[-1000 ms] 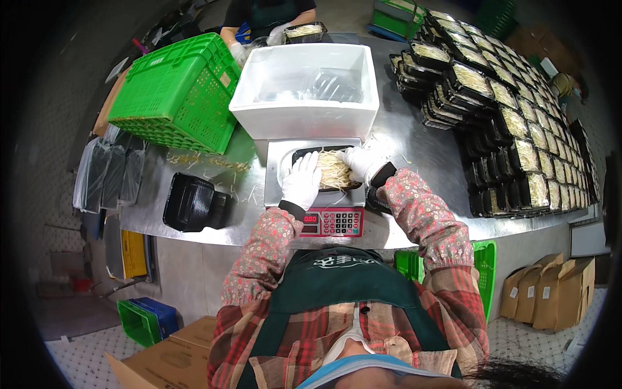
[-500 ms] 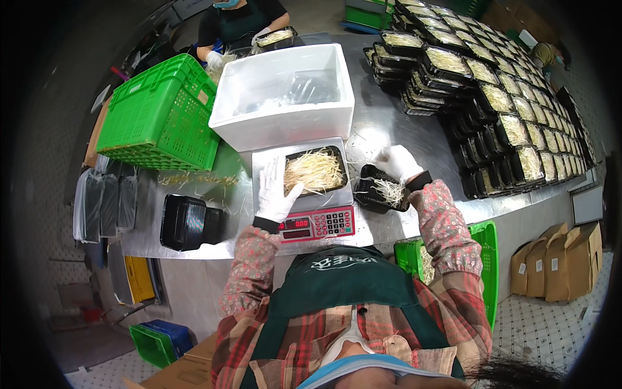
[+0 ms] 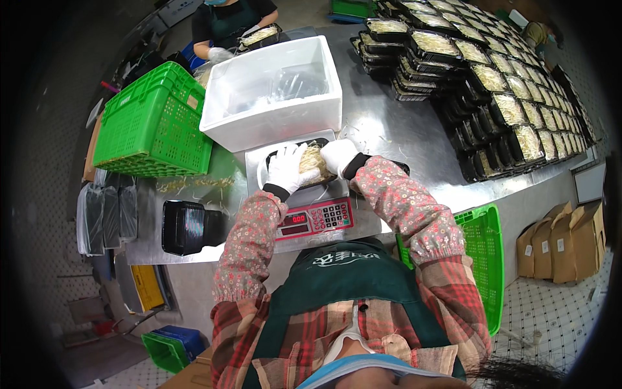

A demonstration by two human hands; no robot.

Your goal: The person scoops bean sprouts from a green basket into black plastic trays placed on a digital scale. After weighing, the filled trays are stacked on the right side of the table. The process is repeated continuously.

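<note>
A black plastic tray of pale bean sprouts [image 3: 312, 167] sits on the platform of a weighing scale [image 3: 313, 218] with a red keypad panel and a lit display. My left hand [image 3: 289, 170], in a white glove, lies over the left part of the sprouts, fingers stretched out. At the tray's right side is my right hand [image 3: 339, 157], also white-gloved, its fingers curled in at the sprouts. What those fingers grip is hidden. Under my right forearm, a second black tray [image 3: 403, 168] shows only at its edge.
Beyond the scale stands a white foam box [image 3: 272, 123]; a green crate [image 3: 152, 123] is to its left. Stacked empty black trays [image 3: 183, 227] lie near left. Filled trays [image 3: 512, 107] are piled high on the right. Across the metal table, a person holds a tray [image 3: 260, 35].
My right hand has moved left from the second tray to the tray on the scale. My left hand has shifted from that tray's left edge onto the sprouts.
</note>
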